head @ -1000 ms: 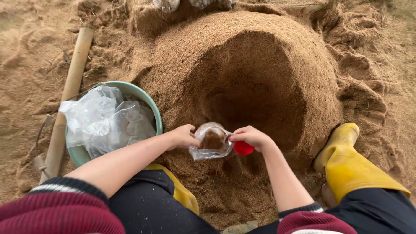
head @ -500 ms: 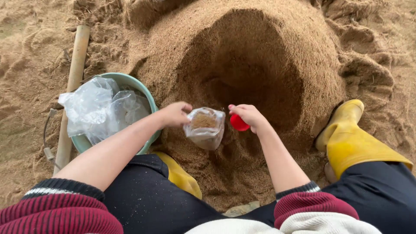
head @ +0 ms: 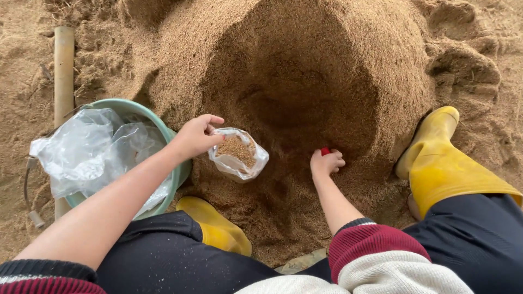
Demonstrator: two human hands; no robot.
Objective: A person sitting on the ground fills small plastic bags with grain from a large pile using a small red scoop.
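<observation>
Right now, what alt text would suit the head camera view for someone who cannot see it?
A person's left hand holds open a small clear bag part-filled with brown grain, while the right hand pushes a red scoop into a big grain heap.

Open grain slope lies at twelve o'clock; the green bucket point(head: 180, 142) blocks nine o'clock, the yellow boot point(head: 436, 163) blocks three o'clock.

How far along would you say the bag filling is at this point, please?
Done: the clear bag holds some grain, well short of its rim. In hand: the left hand holds the bag open, while the right hand pushes a red scoop into the pile. Left: the bag's remaining space.
</observation>
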